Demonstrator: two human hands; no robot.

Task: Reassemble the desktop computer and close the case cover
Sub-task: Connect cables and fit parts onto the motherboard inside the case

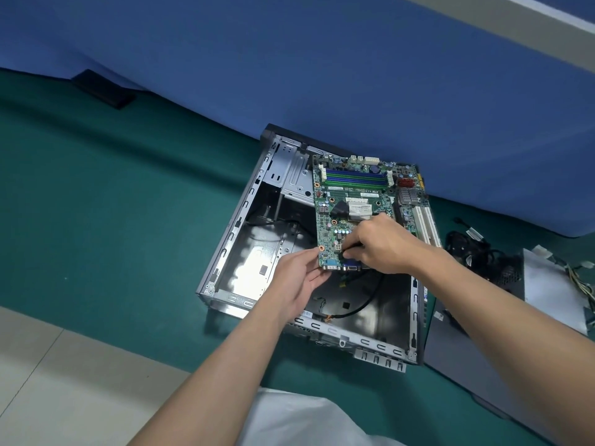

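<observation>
The open grey computer case [225, 252] lies flat on a green mat. A green motherboard [351, 201] with blue memory slots and white card slots hovers tilted over the case's right half. My left hand [299, 278] holds the board's near left corner from below, thumb by a screw hole. My right hand [380, 246] grips the board's near edge at the blue port, fingers curled over it. Black cables [363, 304] lie loose on the case floor under the board.
A dark case cover [476, 358] lies flat to the right of the case. Beyond it sit a power supply [547, 284] with wires and a bundle of black cables [473, 249]. A blue padded wall [289, 75] stands behind. A black object [103, 88] lies far left.
</observation>
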